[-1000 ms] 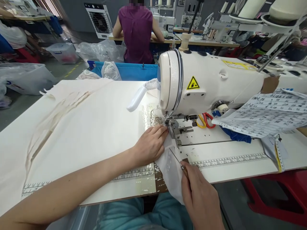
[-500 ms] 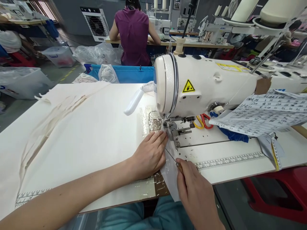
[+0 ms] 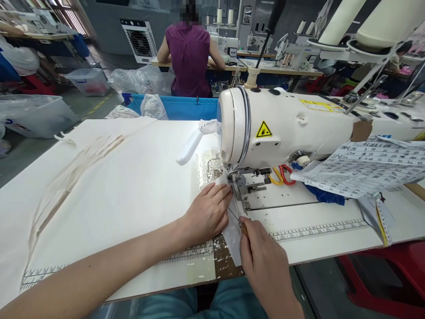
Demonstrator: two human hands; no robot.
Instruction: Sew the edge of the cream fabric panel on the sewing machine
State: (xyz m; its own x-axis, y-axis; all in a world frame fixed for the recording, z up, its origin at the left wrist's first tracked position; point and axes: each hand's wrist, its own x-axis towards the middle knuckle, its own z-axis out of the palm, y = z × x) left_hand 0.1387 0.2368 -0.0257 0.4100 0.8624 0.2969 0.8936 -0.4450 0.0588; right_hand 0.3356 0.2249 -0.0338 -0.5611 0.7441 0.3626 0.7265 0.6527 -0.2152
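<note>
Table (image 3: pixel 133 190) supports a white sewing machine (image 3: pixel 282 122). Our left hand (image 3: pixel 207 215) lies open, fingers flattened on sheer white fabric (image 3: pixel 233 241), which extends between both hands; our right hand (image 3: pixel 267 261) grips a thin pointed tool (image 3: pixel 244 229).

A person's own body from above: bare skin, teal clothing.
Softly creased teal cloth (image 3: pixel 168 305) covers both legs at six o'clock; the left forearm (image 3: pixel 109 268), at eight o'clock, bears a small spot; left hand (image 3: pixel 208 213) and right hand (image 3: pixel 264 250) are bare.
</note>
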